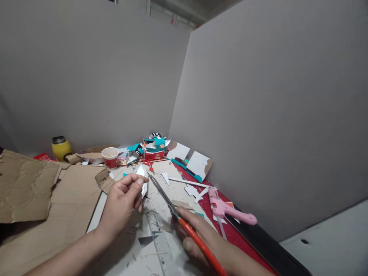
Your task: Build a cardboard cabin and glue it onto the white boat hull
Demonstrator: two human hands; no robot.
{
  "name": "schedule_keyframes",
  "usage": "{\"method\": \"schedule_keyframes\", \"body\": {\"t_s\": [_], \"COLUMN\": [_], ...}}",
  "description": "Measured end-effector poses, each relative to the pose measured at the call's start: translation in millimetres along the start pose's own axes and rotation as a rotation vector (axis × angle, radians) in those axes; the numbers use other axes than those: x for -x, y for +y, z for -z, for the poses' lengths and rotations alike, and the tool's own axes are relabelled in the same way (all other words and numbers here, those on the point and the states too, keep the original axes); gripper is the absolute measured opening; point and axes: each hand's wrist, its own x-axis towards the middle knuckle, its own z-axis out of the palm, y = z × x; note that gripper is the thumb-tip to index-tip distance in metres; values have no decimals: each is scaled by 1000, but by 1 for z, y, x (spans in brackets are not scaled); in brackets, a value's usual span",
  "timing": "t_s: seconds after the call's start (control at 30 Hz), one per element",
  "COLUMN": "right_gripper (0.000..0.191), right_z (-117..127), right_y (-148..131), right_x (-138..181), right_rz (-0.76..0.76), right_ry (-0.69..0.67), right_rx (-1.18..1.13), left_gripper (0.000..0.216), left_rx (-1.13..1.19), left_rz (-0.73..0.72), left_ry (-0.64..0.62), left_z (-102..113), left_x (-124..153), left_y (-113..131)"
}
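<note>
My left hand (pixel 125 197) is closed in a pinch, thumb against forefinger. Whatever sits between those fingertips is too small to make out. In my right hand (pixel 194 232) are long-nose pliers (pixel 165 198) with red handles, their narrow grey jaws pointing up and left. The jaw tips come close to the left fingertips; whether they touch, I cannot tell. Just behind the left fingers lies a folded white paper piece (pixel 140 170). A clear ruler (pixel 158 245) lies below the hands, among scraps and a thin wooden stick (pixel 155 253).
A pink glue gun (pixel 230 210) rests at the right on a red surface. Brown cardboard sheets (pixel 74 188) cover the left. Toward the back stand a paper cup (pixel 110 157), a yellow bottle (pixel 61 148), and teal-and-white cut card pieces (pixel 156 144). Grey partitions (pixel 258 115) enclose the table.
</note>
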Motion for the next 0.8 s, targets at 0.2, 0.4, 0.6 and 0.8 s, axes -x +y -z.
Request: {"method": "schedule_keyframes", "body": {"t_s": [0.2,0.4,0.6,0.8], "right_gripper": [54,47,37,33], "right_z": [1,0,0,-2], "right_y": [-2,0,-2,0], "right_x": [1,2,2,3], "right_rz": [-13,-33,-45,-90], "right_ry": [4,10,25,15], "right_rx": [64,67,55,43], "left_gripper": [24,30,30,22], "left_rx": [21,-76,-95,-44], "left_rz": [49,176,232,343], "left_ry": [-87,-252,-311,-381], "left_z": [-1,-1,-1,5], "left_x": [2,3,4,-1], "left_y": [5,9,9,15]}}
